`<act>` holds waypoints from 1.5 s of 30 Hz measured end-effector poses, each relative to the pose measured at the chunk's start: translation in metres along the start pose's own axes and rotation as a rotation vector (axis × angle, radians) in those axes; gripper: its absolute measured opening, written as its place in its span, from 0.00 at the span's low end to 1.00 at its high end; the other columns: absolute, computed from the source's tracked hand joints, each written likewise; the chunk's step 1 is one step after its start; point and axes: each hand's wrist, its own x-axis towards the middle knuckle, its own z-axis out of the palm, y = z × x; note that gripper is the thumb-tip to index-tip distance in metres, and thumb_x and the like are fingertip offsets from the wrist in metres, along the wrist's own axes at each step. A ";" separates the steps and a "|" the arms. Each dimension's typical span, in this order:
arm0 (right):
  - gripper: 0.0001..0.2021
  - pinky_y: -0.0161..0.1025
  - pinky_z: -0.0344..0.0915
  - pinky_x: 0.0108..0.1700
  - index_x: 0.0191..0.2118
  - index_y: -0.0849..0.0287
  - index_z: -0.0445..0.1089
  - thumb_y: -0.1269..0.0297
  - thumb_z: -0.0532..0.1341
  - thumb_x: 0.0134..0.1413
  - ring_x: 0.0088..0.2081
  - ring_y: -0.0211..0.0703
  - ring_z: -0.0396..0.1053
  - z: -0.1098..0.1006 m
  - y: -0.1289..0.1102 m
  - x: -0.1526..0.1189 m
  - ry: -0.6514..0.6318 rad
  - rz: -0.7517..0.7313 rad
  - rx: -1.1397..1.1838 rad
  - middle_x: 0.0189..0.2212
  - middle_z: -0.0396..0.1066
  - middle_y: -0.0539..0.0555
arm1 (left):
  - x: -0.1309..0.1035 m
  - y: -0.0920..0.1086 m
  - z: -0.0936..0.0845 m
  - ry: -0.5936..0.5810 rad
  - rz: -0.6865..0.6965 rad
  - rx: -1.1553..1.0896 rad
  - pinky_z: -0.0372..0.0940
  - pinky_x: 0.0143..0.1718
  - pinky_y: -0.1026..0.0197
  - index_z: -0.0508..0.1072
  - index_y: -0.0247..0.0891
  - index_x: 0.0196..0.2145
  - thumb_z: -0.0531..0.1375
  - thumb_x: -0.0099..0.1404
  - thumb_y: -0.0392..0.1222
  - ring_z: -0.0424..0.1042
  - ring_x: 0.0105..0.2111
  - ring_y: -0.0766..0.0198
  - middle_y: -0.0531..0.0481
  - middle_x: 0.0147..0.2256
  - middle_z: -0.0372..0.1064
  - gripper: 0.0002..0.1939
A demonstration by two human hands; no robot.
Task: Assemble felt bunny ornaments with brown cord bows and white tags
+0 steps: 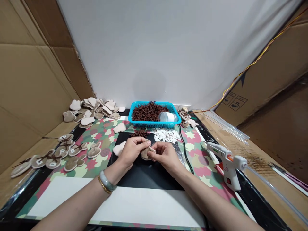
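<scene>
Both hands meet over the black mat (144, 176), pinching one small brown plush bunny-head patch (145, 154) between them. My left hand (133, 150) grips its upper left side with thumb and forefinger. On its right edge, the thumb and fingers of my right hand (166, 155) are closed. Part of the patch is hidden behind the fingers. Just left of my left hand lies a cream bunny-shaped piece (119, 149). Beyond the hands are a small heap of brown bows (140, 132) and a pile of white paper labels (166, 135).
A blue basket (154, 124) of brown bows, with a white cup (167, 117), stands at the back. Plush pieces (96, 107) heap at back left; patches with bows (51, 157) lie at left. A white glue gun (227, 163) and a black cable (184, 147) are on the right.
</scene>
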 end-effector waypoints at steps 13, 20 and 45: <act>0.17 0.32 0.63 0.22 0.27 0.59 0.68 0.54 0.72 0.41 0.21 0.35 0.64 -0.005 -0.006 0.000 0.121 -0.070 0.104 0.21 0.68 0.47 | -0.001 0.003 -0.006 -0.171 -0.037 -0.093 0.70 0.38 0.59 0.80 0.33 0.35 0.70 0.54 0.50 0.75 0.34 0.58 0.43 0.34 0.77 0.17; 0.15 0.34 0.65 0.28 0.31 0.61 0.73 0.52 0.68 0.50 0.29 0.40 0.67 -0.024 -0.013 0.005 0.144 -0.194 -0.130 0.28 0.71 0.52 | -0.002 -0.001 -0.005 -0.166 0.017 0.082 0.66 0.30 0.64 0.82 0.33 0.35 0.70 0.55 0.49 0.72 0.30 0.62 0.44 0.33 0.77 0.16; 0.16 0.34 0.63 0.29 0.29 0.61 0.72 0.51 0.68 0.50 0.27 0.37 0.65 -0.029 -0.019 0.007 -0.001 -0.152 -0.116 0.25 0.69 0.50 | -0.007 -0.001 0.001 -0.168 -0.008 0.103 0.60 0.31 0.64 0.80 0.34 0.31 0.69 0.52 0.42 0.66 0.27 0.66 0.50 0.27 0.72 0.10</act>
